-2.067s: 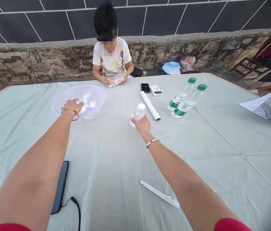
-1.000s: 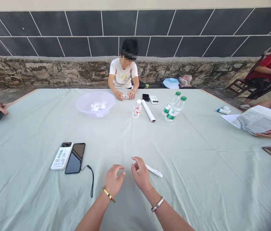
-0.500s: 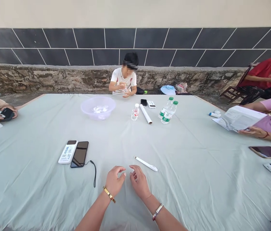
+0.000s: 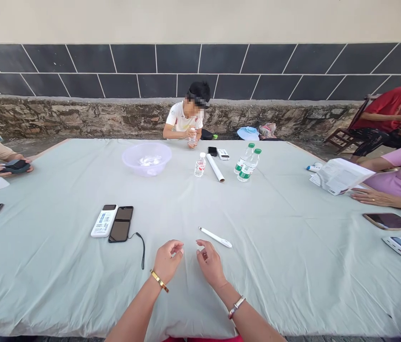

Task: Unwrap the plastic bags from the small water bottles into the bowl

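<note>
My left hand (image 4: pixel 167 261) hovers or rests low over the cloth near the table's front; I cannot tell if it touches. Its fingers curve loosely, with nothing between them. My right hand (image 4: pixel 210 264) mirrors it a short gap away, also loosely curled and bare. Just beyond my right fingertips lies a slim white pen-shaped tool (image 4: pixel 216 237). To the left of my left hand are a dark phone (image 4: pixel 120 225) with a black wrist strap (image 4: pixel 143 251) and a white power bank (image 4: pixel 104 221) side by side.
Farther back stand a translucent purple basin (image 4: pixel 146 164) holding white pieces, a small clear bottle (image 4: pixel 200 165), a white roll (image 4: pixel 216 168) and two green-capped bottles (image 4: pixel 246 166). Opposite, a person (image 4: pixel 186 116) holds a bottle; others sit left and right, one with a leaflet (image 4: pixel 342 175).
My hands have drawn slightly apart. The person opposite now holds the bottle upright at the table edge. At right, the leaflet has been lowered and a hand rests by it. The view shifted slightly.
</note>
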